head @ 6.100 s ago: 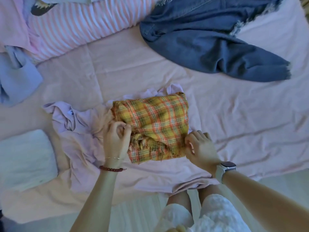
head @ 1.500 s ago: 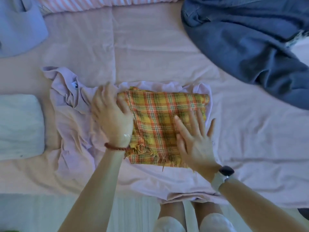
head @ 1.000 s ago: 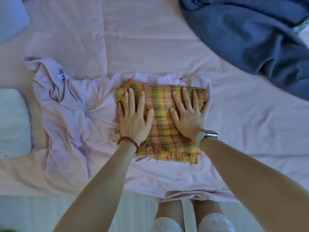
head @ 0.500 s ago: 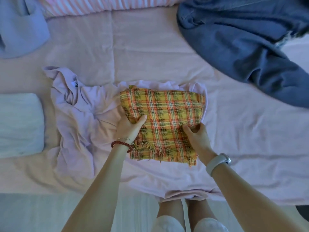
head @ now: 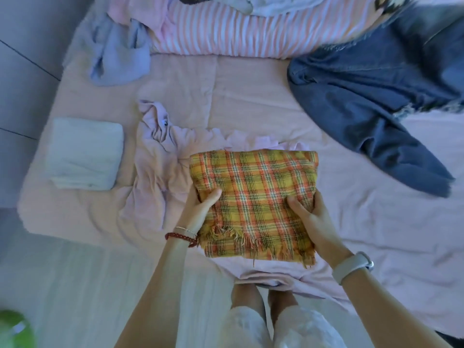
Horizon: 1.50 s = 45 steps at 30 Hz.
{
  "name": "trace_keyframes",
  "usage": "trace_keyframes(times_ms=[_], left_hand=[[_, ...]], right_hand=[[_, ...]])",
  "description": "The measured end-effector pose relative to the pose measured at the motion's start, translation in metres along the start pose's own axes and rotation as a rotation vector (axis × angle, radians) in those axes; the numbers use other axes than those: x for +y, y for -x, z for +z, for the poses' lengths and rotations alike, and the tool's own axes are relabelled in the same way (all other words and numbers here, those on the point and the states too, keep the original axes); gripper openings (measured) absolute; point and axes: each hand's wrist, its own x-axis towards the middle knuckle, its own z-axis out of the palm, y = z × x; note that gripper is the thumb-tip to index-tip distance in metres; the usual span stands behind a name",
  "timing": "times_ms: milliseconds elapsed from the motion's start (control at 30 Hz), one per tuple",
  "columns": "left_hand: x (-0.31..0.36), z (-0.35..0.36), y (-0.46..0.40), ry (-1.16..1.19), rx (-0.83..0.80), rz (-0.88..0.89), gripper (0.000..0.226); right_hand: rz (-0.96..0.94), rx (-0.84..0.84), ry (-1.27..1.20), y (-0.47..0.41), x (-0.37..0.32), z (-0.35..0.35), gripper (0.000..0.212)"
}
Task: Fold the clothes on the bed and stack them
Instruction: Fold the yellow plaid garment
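Observation:
A folded yellow-and-orange plaid scarf [head: 253, 194] with a fringed near edge is held above a crumpled lilac shirt [head: 155, 169] on the pink bed [head: 226, 96]. My left hand [head: 200, 209] grips its left edge, thumb on top. On the other side my right hand [head: 310, 217] grips the right edge the same way. A folded white garment [head: 85, 153] lies at the bed's left. Blue jeans [head: 371, 96] sprawl unfolded at the upper right.
A pink striped pillow [head: 238, 28] runs along the far side, with a crumpled lavender garment [head: 118, 51] at its left. The bed's near edge meets pale floor [head: 88, 285]. My legs stand against the bed. A green object [head: 15, 330] sits at the bottom left corner.
Both hands went from pressing flat on the plaid scarf to gripping its two side edges and holding it up. The camera view pulled back, showing more of the bed.

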Motion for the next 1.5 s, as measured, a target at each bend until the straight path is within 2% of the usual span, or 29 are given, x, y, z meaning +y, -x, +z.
trace_keyframes(times_ms=[100,200,367,467,633,800,900,933,1000,1067,1100,1167,1200,1233,1300,1333,1367,1400,1500], left_hand=[[0.002,-0.023,0.052,0.174,0.161,-0.037,0.046],[0.003,-0.057,0.094,0.316,0.319,-0.064,0.039],[0.012,-0.134,0.127,0.313,0.543,-0.020,0.037],[0.014,-0.191,0.120,0.266,0.598,0.017,0.038],[0.022,-0.298,0.069,0.121,0.578,0.093,0.039],[0.032,-0.419,-0.034,-0.146,0.404,0.114,0.034],[0.038,-0.465,-0.097,-0.193,0.358,0.131,0.039],[0.036,-0.475,-0.118,-0.184,0.345,0.127,0.040],[0.027,-0.489,-0.154,-0.198,0.311,0.109,0.043],[0.011,-0.500,-0.181,-0.255,0.294,0.107,0.055],[0.001,-0.503,-0.190,-0.345,0.283,0.076,0.067],[-0.017,-0.502,-0.196,-0.696,0.278,-0.016,0.087],[-0.021,-0.499,-0.194,-0.874,0.324,0.014,0.085],[-0.020,-0.494,-0.188,-0.996,0.399,0.145,0.076],[-0.007,-0.483,-0.184,-1.116,0.481,0.513,0.060],[-0.007,-0.478,-0.190,-1.185,0.471,0.651,0.055],[-0.009,-0.473,-0.199,-1.273,0.434,0.713,0.052],[-0.012,-0.468,-0.208,-1.339,0.368,0.692,0.052],[-0.040,-0.461,-0.228,-1.374,0.225,0.468,0.056]], right_hand=[[-0.045,-0.123,0.057,0.028,-0.013,0.028,0.046],[-0.101,-0.208,0.120,0.048,-0.021,0.066,0.054],[-0.147,-0.370,0.215,0.070,-0.041,0.151,0.060],[-0.189,-0.395,0.250,0.070,-0.047,0.208,0.060],[-0.202,-0.343,0.192,0.052,-0.053,0.317,0.057],[-0.179,-0.203,0.103,0.010,-0.044,0.439,0.058],[-0.181,-0.104,0.103,-0.027,-0.032,0.496,0.065],[-0.200,-0.071,0.129,-0.039,-0.026,0.510,0.067],[-0.219,-0.035,0.189,-0.064,-0.008,0.528,0.056],[-0.163,-0.048,0.294,-0.080,0.006,0.536,0.054],[-0.089,-0.034,0.385,-0.085,0.009,0.539,0.059],[0.008,0.128,0.642,-0.087,0.011,0.539,0.063],[-0.110,0.241,0.750,-0.083,0.011,0.538,0.059],[-0.321,0.321,0.835,-0.078,0.008,0.541,0.056],[-0.689,0.332,0.957,-0.076,0.005,0.552,0.052],[-0.768,0.297,1.015,-0.081,0.005,0.561,0.050],[-0.772,0.261,1.073,-0.088,0.005,0.569,0.049],[-0.732,0.224,1.134,-0.097,0.008,0.575,0.050],[-0.600,0.072,1.292,-0.122,0.036,0.577,0.054]])
